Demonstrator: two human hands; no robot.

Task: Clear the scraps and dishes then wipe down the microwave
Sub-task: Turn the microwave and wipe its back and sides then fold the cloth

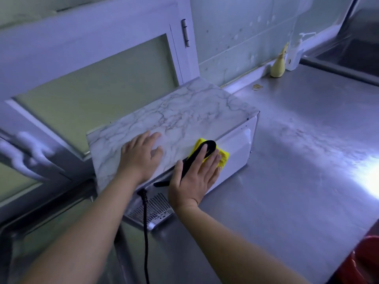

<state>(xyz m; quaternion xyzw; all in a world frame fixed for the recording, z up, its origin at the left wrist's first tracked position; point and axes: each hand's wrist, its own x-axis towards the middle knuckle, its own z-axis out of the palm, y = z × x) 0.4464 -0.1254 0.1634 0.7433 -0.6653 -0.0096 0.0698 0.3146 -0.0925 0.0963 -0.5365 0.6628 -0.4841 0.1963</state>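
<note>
Scene: wiping stage under way, judged from cloth on appliance; steel table (297, 160) around it bare of dishes, apart from a yellow object (278, 65) and a small scrap (257, 87) near the back wall, upper right of frame.
Task's thing: microwave (184, 111), centre of frame, marble-patterned top, white side panel facing lower right, vented rear panel toward the camera, lower centre.
Long axis: running from lower left to upper right of frame.
Right grip: right hand (194, 177) flat, fingers spread, pressing yellow cloth (222, 157) against the top edge and side panel; nothing pinched, palm doing the work.
Black piece: black strap or handle (196, 156) lying under the right fingers, across the cloth; exact nature hard to tell.
Left grip: left hand (141, 154) open, palm down on the marble top, holding nothing, apparently steadying the unit.
Key relation: unwiped marble top stretching up and away from the cloth toward upper centre; right hand nearer the side panel, left hand nearer the top's middle.
Cord: black cable (146, 228) dropping from the rear panel to the bottom edge, a likely snag.
Hidden: door and front face turned away; cloth largely covered by the hand; red container (363, 261) cut off at lower right; cabinet (92, 78) at upper left blurred.
</note>
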